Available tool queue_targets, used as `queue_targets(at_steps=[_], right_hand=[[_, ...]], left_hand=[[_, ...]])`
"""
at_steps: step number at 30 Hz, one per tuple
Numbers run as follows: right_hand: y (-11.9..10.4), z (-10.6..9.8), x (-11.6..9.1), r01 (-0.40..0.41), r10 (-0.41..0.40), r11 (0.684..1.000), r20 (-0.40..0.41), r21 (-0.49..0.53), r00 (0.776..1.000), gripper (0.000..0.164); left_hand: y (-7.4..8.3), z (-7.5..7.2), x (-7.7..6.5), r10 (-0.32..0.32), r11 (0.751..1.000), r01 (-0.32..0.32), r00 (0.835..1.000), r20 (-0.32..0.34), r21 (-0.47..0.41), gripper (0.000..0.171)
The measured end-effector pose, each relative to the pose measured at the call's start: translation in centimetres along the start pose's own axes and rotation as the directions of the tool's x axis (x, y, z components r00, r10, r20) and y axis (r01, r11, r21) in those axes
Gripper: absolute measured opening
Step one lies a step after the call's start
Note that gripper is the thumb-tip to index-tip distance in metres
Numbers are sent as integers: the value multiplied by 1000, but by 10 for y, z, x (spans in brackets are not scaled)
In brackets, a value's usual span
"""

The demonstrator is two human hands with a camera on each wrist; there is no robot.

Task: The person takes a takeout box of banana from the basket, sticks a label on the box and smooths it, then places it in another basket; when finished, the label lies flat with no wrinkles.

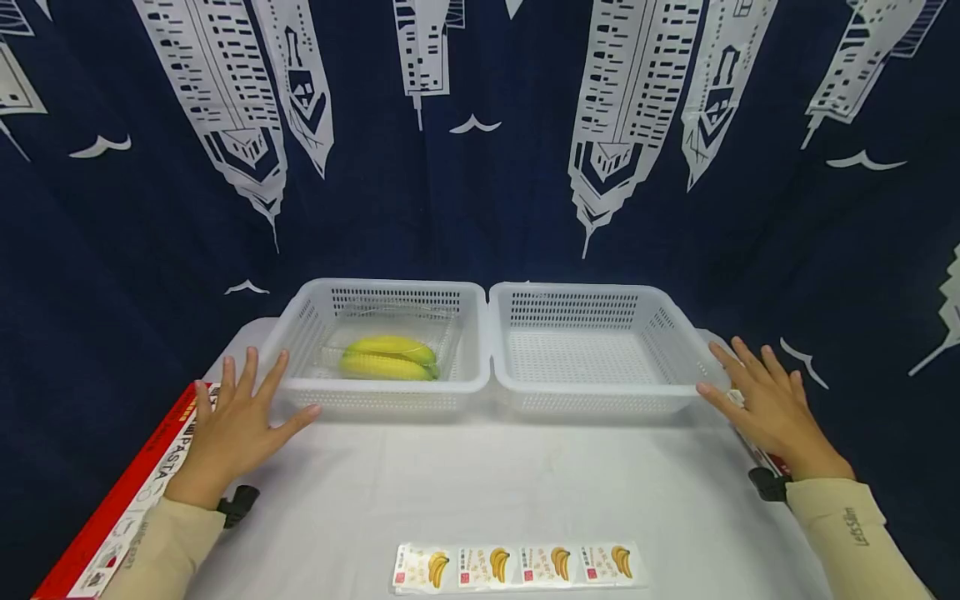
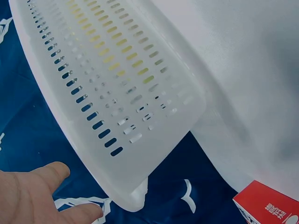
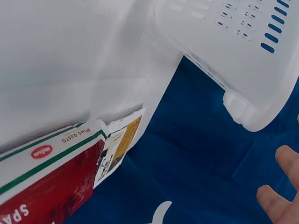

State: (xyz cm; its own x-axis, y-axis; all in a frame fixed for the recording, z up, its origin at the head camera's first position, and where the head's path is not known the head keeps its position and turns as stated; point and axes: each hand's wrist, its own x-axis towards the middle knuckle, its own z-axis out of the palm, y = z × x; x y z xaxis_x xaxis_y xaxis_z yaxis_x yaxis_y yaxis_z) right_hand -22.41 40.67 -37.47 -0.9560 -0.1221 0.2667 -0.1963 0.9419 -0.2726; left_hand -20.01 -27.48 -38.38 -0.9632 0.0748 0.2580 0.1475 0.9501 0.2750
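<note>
My left hand (image 1: 234,437) hovers with fingers spread beside the near left corner of the left white basket (image 1: 405,400). In that basket lies a clear plastic tray (image 1: 442,321) holding long yellow produce (image 1: 390,348) with greenish ends, banana-like in shape. On the other side, my right hand (image 1: 772,408) has its fingers spread too, its thumb and fingertips close to the near right corner of the right white basket (image 1: 600,402), whose perforated floor shows bare. Both hands hold nothing. The left wrist view catches yellow through the slots of the basket wall (image 2: 121,42).
A strip of banana-printed labels (image 1: 521,567) lies at the near edge of the white table (image 1: 525,483). A red and white pasta box (image 1: 142,500) runs along the left edge. Along the right edge sits a red spaghetti package (image 3: 60,172). Behind hangs a dark blue printed cloth (image 1: 450,208).
</note>
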Motion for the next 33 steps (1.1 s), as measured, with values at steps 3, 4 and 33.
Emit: queue_targets(at_steps=[3, 4, 33], right_hand=[[0, 1, -1, -4, 4, 1000, 1, 4, 1000, 82], [0, 2, -2, -7, 7, 1000, 1, 6, 1000, 82], [-8, -27, 30, -95, 52, 975, 210, 200, 976, 86]], left_hand=[[0, 0, 0, 4, 1000, -4, 1000, -1, 4, 104], [0, 0, 0, 6, 1000, -6, 1000, -3, 4, 104], [-9, 10, 20, -294, 855, 132, 920, -258, -501, 83]])
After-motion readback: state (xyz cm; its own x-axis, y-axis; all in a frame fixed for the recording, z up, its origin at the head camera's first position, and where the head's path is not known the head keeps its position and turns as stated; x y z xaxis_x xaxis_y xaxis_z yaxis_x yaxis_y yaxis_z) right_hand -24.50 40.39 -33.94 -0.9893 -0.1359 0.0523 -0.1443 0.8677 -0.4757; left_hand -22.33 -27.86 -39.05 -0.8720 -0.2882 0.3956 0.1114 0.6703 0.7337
